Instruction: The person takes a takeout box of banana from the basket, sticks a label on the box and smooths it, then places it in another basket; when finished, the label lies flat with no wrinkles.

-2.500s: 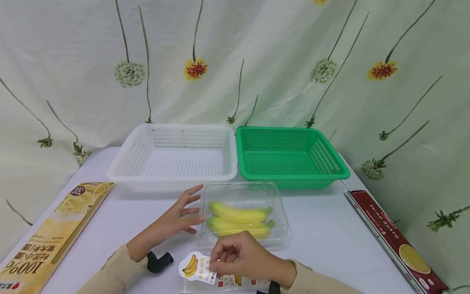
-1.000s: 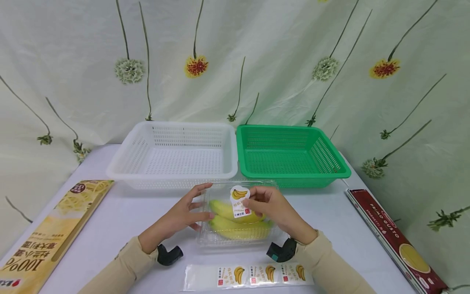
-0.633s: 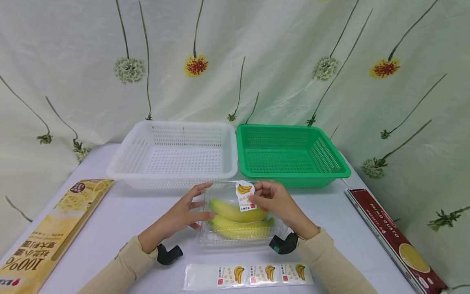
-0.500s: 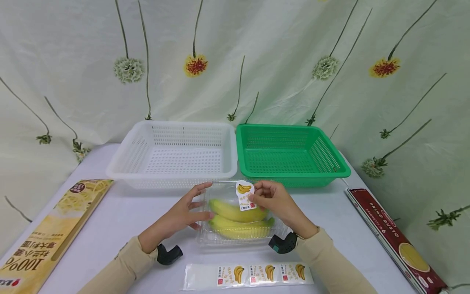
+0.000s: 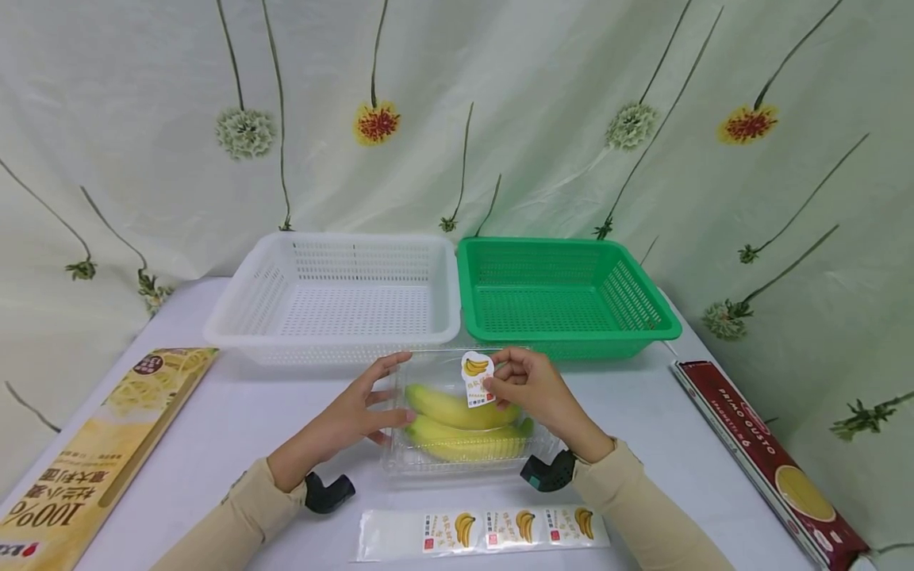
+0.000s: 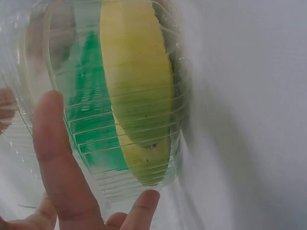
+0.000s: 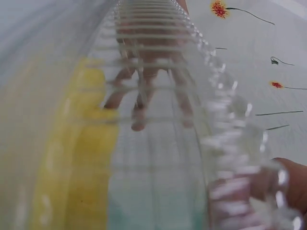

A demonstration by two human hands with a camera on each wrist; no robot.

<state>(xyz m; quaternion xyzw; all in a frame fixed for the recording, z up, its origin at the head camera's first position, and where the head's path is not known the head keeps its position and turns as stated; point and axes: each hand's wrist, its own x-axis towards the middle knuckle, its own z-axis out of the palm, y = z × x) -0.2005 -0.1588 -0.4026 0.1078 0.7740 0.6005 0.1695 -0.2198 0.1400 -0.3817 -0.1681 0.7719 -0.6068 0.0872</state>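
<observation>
A clear plastic clamshell box point(image 5: 437, 371) with two bananas point(image 5: 464, 408) inside stands on the table before the white and green baskets. My left hand point(image 5: 353, 412) rests against its left side, fingers spread; in the left wrist view a fingertip point(image 6: 50, 108) lies along the ribbed wall. Between thumb and fingers my right hand point(image 5: 531, 388) pinches a white banana sticker point(image 5: 476, 373) over the upper middle of the lid. Whether the whole sticker touches the lid I cannot tell. The right wrist view mostly looks through the box's side at the yellow fruit point(image 7: 91, 143).
Behind the box stand a white basket point(image 5: 332, 346) and a green basket point(image 5: 564, 341). A strip of banana stickers point(image 5: 485, 531) lies at the front. A yellow pasta packet point(image 5: 107, 444) lies at the left, a red spaghetti packet point(image 5: 767, 460) at the right.
The right hand has carried the sticker from above the strip up to the box lid, then shifted slightly up and right. The left hand has moved a little right against the box.
</observation>
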